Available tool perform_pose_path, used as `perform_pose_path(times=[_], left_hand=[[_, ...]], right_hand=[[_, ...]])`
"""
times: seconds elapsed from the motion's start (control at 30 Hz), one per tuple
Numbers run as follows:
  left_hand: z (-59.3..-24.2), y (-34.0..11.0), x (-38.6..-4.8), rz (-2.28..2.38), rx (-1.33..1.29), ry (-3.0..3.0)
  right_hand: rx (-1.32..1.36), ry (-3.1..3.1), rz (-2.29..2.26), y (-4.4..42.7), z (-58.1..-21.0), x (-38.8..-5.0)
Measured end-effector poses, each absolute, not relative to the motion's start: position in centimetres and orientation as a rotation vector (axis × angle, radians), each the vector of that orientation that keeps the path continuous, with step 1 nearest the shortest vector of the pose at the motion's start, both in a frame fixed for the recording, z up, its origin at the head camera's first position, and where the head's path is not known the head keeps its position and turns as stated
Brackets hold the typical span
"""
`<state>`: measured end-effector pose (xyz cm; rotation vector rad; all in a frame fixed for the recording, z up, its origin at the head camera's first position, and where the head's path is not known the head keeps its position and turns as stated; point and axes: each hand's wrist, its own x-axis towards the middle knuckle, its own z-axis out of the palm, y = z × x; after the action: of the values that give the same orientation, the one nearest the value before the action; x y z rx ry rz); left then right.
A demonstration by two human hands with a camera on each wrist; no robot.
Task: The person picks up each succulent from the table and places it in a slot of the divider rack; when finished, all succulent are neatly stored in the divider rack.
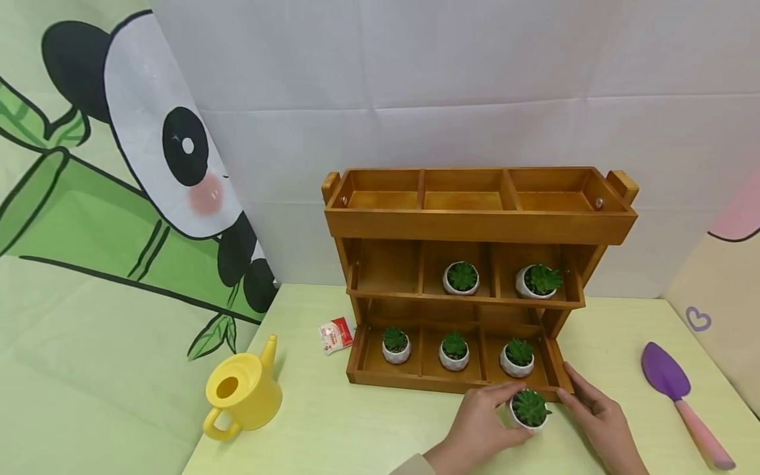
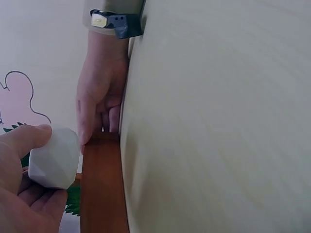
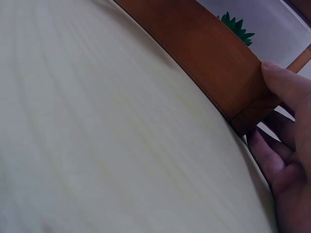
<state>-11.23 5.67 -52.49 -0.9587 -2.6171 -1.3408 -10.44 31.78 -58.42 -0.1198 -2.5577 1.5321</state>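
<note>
In the head view my left hand (image 1: 482, 422) grips a small potted succulent (image 1: 530, 409) by its white pot, in front of the bottom tier's right end. The left wrist view shows the white faceted pot (image 2: 54, 159) between thumb and fingers, close to the shelf's front edge. My right hand (image 1: 605, 419) holds the lower right front corner of the brown wooden shelf (image 1: 481, 227). Its thumb lies on the rim and its fingers bend against the side, as the right wrist view shows at the wooden corner (image 3: 245, 114).
Three potted succulents (image 1: 396, 344) stand in the bottom tier, two more (image 1: 461, 278) in the middle one. Left of the shelf lie a small red-and-white packet (image 1: 336, 335) and a yellow watering can (image 1: 245, 389). A purple trowel (image 1: 666, 373) with a pink handle lies at the right.
</note>
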Motion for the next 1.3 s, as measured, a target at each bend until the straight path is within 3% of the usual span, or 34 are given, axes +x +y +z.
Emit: perform_pose_path(times=[1.3], left_hand=[[-42.2,-4.2,-16.1,-1.626,-0.73,-2.335]], right_hand=[[-0.121,-2.575,1.523,31.8,-58.2,-10.2]])
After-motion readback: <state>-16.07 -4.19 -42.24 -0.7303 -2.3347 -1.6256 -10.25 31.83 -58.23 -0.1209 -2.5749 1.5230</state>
